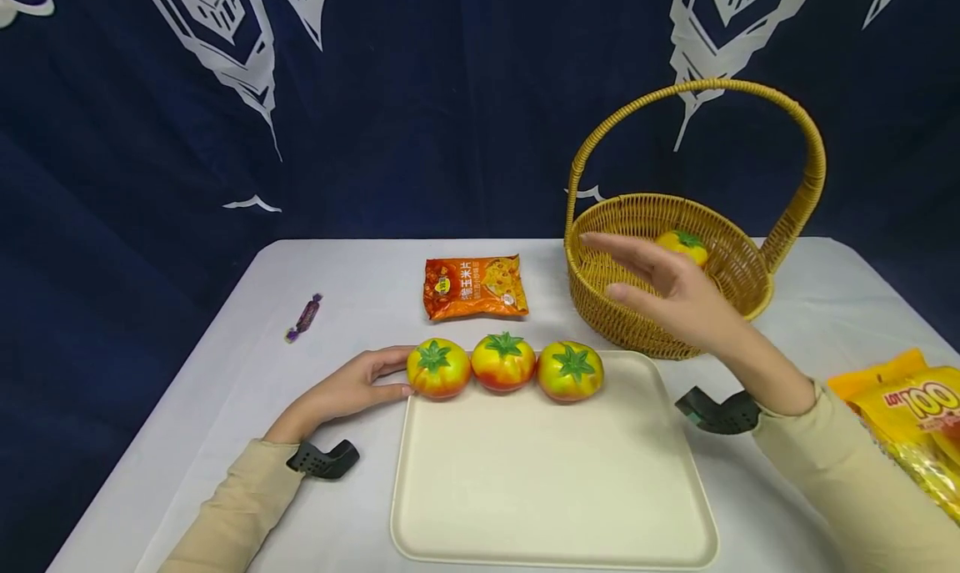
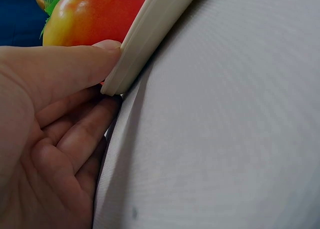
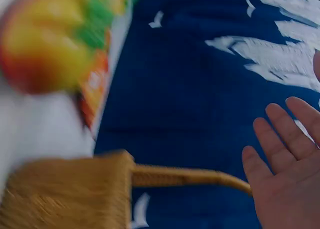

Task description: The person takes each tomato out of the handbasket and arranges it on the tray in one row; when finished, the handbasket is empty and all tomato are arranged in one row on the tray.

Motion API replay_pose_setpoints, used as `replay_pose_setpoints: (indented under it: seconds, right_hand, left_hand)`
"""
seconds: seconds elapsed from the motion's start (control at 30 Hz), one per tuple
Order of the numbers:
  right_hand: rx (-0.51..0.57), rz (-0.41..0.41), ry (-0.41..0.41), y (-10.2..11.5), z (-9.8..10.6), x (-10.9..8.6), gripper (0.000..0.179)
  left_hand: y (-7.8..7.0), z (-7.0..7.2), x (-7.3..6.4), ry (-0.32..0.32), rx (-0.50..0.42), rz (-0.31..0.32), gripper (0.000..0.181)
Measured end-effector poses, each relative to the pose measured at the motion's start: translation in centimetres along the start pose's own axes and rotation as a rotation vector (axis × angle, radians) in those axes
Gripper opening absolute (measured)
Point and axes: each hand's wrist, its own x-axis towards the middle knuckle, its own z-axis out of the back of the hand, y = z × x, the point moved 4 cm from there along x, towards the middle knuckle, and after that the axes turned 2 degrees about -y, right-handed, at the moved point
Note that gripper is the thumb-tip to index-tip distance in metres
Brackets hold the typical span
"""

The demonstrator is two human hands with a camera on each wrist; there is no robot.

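Note:
Three yellow-red tomatoes with green leafy tops stand side by side along the far edge of a cream tray [image 1: 555, 481]: a left tomato [image 1: 439, 371], a middle tomato [image 1: 503, 364] and a right tomato [image 1: 570, 374]. At the tray's far left corner, my left hand [image 1: 352, 389] pinches the rim, thumb against it beside the left tomato and fingers below, as the left wrist view shows. My right hand [image 1: 667, 294], holding nothing, is raised with fingers extended in front of a wicker basket [image 1: 626, 323]. Inside the basket lies another tomato [image 1: 684, 246], partly hidden by that hand.
Behind the tray lies an orange snack packet [image 1: 476, 288]. A small purple wrapped candy [image 1: 304, 318] is at the far left. The basket's tall handle [image 1: 705, 85] arches up before a dark blue curtain [image 1: 420, 123]. A yellow snack bag [image 1: 918, 414] lies at the right edge.

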Motion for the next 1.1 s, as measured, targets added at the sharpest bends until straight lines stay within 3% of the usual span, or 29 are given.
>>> replay_pose_setpoints:
  seconds: [0.13, 0.4, 0.5, 0.67, 0.73, 0.87, 1.1]
  right_hand:
    - [0.044, 0.010, -0.073, 0.5, 3.2, 1.2, 0.046]
    - [-0.091, -0.109, -0.179, -1.5, 7.9, 2.3, 0.043]
    - [0.029, -0.141, -0.205, -2.9, 8.9, 2.5, 0.041]
    - [0.439, -0.137, -0.230, -5.2, 10.0, 2.8, 0.041]
    - [0.539, -0.145, -0.238, -6.0, 10.4, 2.9, 0.042]
    - [0.601, -0.201, -0.271, -7.5, 10.9, 2.6, 0.043]
    - [0.584, -0.362, -0.371, -9.8, 11.3, 1.7, 0.050]
  left_hand:
    - [0.1, 0.0, 0.0, -0.004, 0.011, -0.001, 0.055]
    - [0.0, 0.0, 0.0, -0.006, 0.018, -0.015, 0.055]
    - [0.0, 0.1, -0.1, -0.007, 0.018, -0.014, 0.055]
    - [0.0, 0.0, 0.0, -0.008, 0.015, -0.012, 0.054]
    - [0.1, 0.0, 0.0, -0.005, 0.012, -0.008, 0.054]
    - [0.1, -0.1, 0.1, 0.005, -0.002, -0.001, 0.054]
    - [0.1, -0.1, 0.2, -0.003, 0.008, -0.002, 0.053]
